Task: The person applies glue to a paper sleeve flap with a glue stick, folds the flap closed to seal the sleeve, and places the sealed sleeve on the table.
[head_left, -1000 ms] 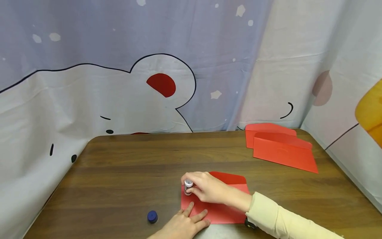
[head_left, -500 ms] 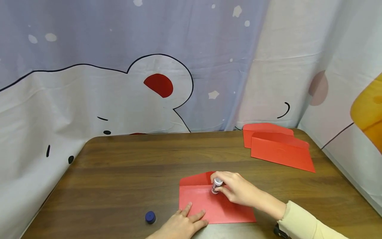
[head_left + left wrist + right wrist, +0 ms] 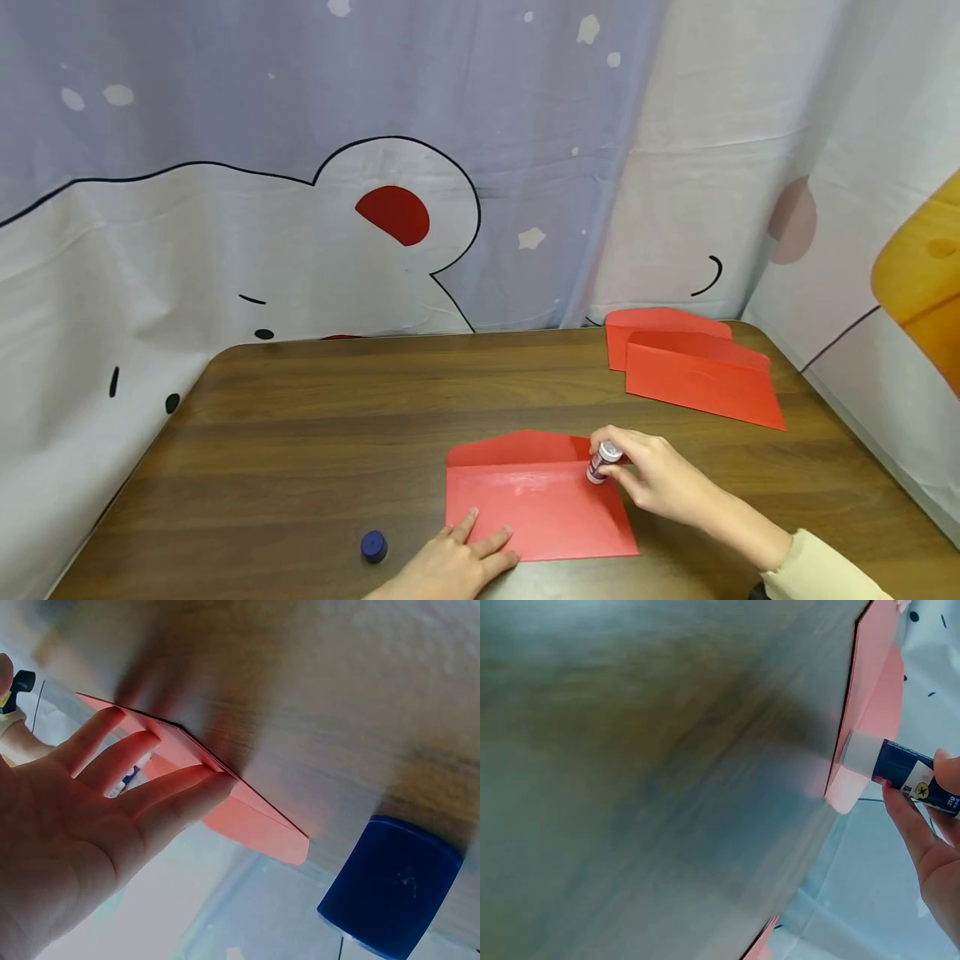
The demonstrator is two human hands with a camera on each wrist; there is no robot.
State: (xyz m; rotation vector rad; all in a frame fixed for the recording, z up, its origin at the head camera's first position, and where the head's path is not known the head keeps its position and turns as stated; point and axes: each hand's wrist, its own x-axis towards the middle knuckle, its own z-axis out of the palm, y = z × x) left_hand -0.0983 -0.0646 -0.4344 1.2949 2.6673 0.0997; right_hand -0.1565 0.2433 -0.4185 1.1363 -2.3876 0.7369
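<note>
A red envelope (image 3: pixel 547 517) lies on the table with its flap (image 3: pixel 517 448) opened away from me. My left hand (image 3: pixel 453 562) rests on its lower left part, fingers spread and pressing it, as the left wrist view also shows. In my right hand (image 3: pixel 663 475) a glue stick (image 3: pixel 602 463) is gripped between thumb and fingers. Its white end (image 3: pixel 862 754) touches the envelope near the upper right corner, just below the flap's fold. A shiny streak runs along that upper edge. The blue cap (image 3: pixel 373 546) stands on the table left of my left hand.
Two more red envelopes (image 3: pixel 705 379) overlap at the table's back right, flaps opened. The brown wooden table (image 3: pixel 315 417) meets a printed curtain (image 3: pixel 300 250) at the back and sides.
My right hand has moved the glue stick rightward along the envelope's upper edge, from the left corner to the right one. My left hand stays on the envelope.
</note>
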